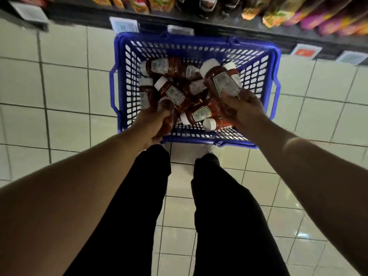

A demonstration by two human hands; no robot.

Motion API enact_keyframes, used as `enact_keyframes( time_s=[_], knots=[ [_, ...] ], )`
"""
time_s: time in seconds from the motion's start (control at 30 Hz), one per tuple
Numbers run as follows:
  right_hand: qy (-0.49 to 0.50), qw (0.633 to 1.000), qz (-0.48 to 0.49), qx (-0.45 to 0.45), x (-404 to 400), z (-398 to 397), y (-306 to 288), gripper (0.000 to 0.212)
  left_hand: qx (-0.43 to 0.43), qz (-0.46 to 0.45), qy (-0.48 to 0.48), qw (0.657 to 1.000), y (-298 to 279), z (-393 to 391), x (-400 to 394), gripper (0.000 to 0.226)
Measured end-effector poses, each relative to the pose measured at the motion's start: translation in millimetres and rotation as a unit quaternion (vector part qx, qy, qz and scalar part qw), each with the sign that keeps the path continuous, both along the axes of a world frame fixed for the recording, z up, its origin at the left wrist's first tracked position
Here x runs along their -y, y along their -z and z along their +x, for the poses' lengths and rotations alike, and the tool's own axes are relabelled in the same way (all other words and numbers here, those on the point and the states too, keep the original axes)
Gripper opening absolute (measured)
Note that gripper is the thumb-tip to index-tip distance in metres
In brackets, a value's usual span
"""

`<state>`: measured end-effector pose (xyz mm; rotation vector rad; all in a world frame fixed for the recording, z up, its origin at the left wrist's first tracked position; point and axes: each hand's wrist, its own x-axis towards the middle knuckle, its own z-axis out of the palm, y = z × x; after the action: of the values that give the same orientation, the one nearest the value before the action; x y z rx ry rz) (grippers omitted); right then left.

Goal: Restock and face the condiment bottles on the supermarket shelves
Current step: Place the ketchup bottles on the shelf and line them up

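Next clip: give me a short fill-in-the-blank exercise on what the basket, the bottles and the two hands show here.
1. The ketchup bottles lie jumbled in a ____ plastic basket.
2. The basket stands on the tiled ____.
3. The right hand and the left hand each grip ____ bottle.
4. The bottle in the right hand has a ____ cap.

Missing words: blue; floor; one; white

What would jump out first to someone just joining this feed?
The blue basket on the tiled floor, in front of the person's feet, with red ketchup bottles piled loose on their sides. Each hand has picked one up: the right hand lifts a bottle cap-away, the left hand grips another bottle. Beyond the basket, a dark shelf carries bright blurred packets.
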<state>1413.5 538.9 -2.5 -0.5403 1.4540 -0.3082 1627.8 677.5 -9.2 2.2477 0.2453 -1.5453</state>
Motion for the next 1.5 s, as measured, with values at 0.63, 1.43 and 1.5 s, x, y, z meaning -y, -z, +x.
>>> enact_keyframes(
  time_s=[0.63,1.43,1.5],
  knots=[
    [0.108,0.883,-0.029,0.457,56.7,19.1,-549.2,0.063,-0.180,-0.618,-0.121,0.756,-580.9,33.7,113.8,0.074],
    [-0.157,0.777,-0.282,0.540,153.6,42.8,-862.3,0.074,0.068,-0.761,0.088,0.639,-903.4,62.7,203.3,0.054],
    [-0.155,0.803,-0.316,0.481,165.4,42.7,-882.5,0.082,0.090,-0.768,0.089,0.628,-906.5,69.6,211.8,0.055]
  ],
)
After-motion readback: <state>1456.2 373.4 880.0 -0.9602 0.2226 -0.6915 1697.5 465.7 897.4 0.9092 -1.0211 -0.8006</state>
